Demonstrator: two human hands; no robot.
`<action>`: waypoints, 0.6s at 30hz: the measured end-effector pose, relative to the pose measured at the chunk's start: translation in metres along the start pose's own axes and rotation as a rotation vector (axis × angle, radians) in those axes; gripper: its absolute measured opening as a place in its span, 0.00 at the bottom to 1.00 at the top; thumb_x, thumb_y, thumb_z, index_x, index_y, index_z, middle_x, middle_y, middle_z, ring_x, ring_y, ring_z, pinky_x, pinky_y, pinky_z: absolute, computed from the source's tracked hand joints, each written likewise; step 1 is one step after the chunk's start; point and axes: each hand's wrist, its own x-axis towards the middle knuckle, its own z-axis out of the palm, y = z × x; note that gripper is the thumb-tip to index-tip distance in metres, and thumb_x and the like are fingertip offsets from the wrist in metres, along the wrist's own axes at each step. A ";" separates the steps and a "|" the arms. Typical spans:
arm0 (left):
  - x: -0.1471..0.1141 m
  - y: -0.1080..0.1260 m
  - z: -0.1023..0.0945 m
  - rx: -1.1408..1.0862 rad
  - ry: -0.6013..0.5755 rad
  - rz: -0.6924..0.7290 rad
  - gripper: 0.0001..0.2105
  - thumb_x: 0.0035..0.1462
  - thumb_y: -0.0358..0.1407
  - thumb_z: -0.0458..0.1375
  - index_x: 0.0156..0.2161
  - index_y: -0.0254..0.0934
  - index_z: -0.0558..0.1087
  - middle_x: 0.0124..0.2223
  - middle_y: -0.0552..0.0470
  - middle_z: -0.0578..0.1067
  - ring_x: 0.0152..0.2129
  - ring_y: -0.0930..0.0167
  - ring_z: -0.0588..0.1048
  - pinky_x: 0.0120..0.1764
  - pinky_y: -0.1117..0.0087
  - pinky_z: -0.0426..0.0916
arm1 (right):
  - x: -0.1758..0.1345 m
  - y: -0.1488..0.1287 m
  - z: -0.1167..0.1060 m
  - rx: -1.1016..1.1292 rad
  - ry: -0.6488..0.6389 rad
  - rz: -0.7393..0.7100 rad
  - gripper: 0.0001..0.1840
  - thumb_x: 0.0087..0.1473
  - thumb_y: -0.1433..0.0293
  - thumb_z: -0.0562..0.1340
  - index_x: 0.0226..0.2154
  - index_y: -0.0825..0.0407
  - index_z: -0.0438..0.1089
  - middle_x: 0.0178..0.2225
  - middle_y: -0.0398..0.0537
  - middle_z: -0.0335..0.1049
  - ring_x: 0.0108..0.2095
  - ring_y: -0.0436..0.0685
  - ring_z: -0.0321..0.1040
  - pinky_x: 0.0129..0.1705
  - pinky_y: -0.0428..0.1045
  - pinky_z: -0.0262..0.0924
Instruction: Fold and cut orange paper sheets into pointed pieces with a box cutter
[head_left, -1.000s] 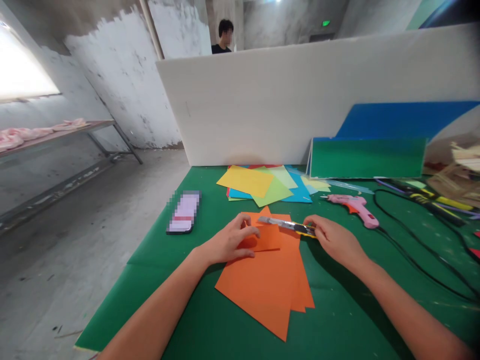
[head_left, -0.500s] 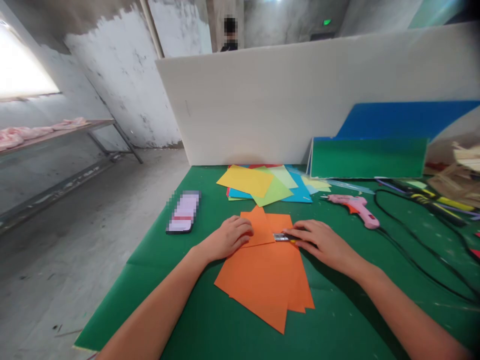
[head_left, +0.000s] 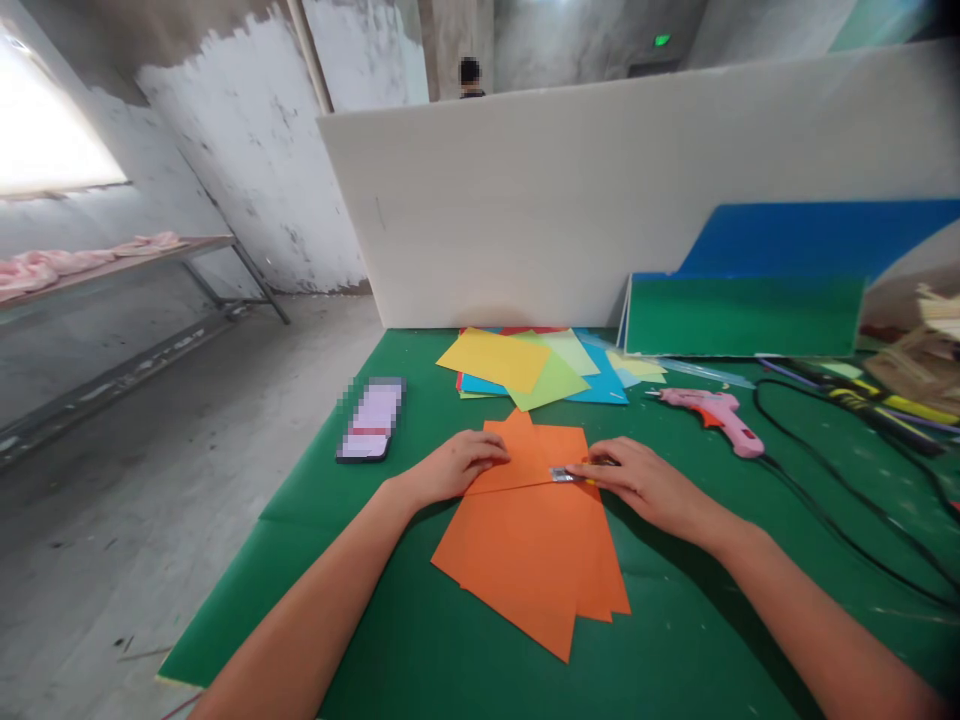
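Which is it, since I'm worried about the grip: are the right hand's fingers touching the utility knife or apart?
Touching. In the head view, the right hand holds the utility knife: its fingers lie over the handle, the silver end showing beyond.

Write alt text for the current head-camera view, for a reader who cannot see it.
A person's right hand holds a utility knife over orange paper sheets on a green table, while the left hand rests on them. Beyond lies multicolored paper; a phone is at left, a pink glue gun at right.
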 end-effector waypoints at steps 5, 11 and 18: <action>0.000 0.001 0.000 -0.012 -0.010 -0.011 0.14 0.65 0.28 0.48 0.48 0.41 0.74 0.54 0.49 0.71 0.51 0.68 0.69 0.55 0.65 0.63 | 0.003 -0.002 -0.005 0.025 -0.014 -0.013 0.22 0.65 0.70 0.48 0.54 0.34 0.68 0.46 0.51 0.69 0.45 0.60 0.64 0.45 0.57 0.62; 0.000 0.001 -0.001 -0.011 -0.009 -0.011 0.14 0.64 0.28 0.48 0.48 0.40 0.74 0.53 0.49 0.72 0.50 0.68 0.70 0.55 0.65 0.63 | -0.002 0.002 -0.009 0.061 -0.042 -0.019 0.21 0.66 0.67 0.48 0.56 0.34 0.66 0.43 0.52 0.69 0.42 0.59 0.65 0.42 0.55 0.62; 0.002 0.003 -0.003 -0.013 -0.018 -0.013 0.15 0.63 0.27 0.48 0.48 0.40 0.75 0.53 0.49 0.72 0.50 0.68 0.70 0.55 0.65 0.64 | -0.007 0.004 -0.011 0.082 -0.073 -0.007 0.21 0.66 0.66 0.48 0.56 0.33 0.65 0.42 0.51 0.68 0.42 0.59 0.64 0.41 0.54 0.62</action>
